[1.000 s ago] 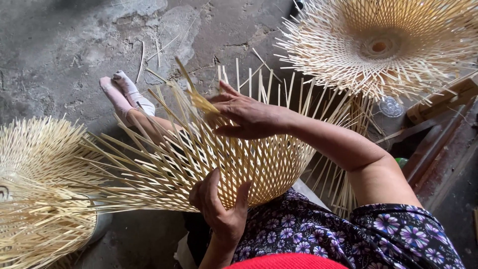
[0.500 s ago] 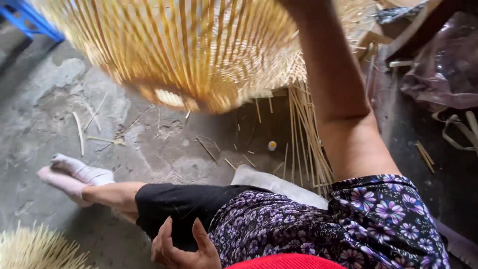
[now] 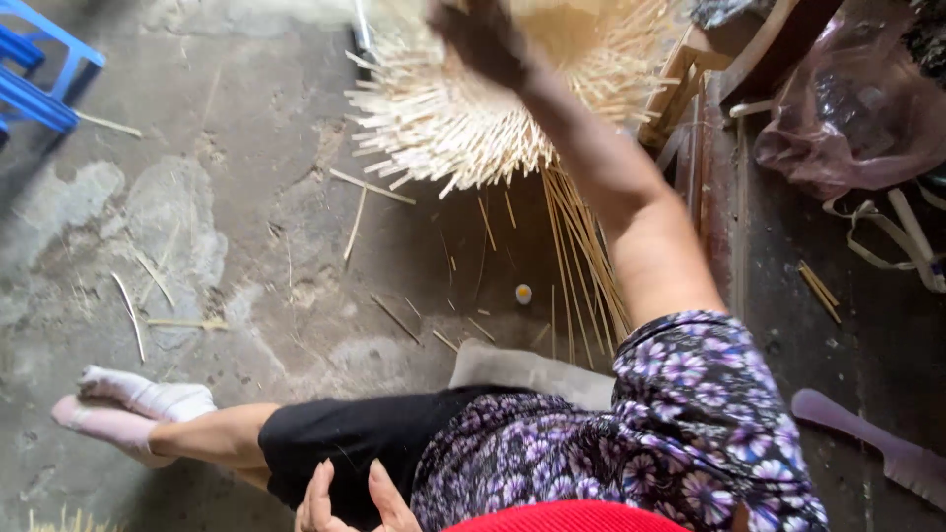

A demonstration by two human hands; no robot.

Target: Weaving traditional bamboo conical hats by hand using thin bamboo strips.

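The bamboo frame (image 3: 473, 118) sits up at the far edge, over loose sticks (image 3: 581, 256) on the concrete floor (image 3: 246, 246). Your right hand (image 3: 483, 39) reaches onto it, too blurred to tell its grip. Your left hand (image 3: 350, 498) rests open-fingered by your knee.

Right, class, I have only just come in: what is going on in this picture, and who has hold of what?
A person sits on a concrete floor with one leg stretched out. Their right hand, arm raised, is on a half-woven bamboo frame with loose strip ends splaying outward, up near the top of the view. The left hand rests empty by the lap. Loose bamboo strips lie on the floor beneath the frame.
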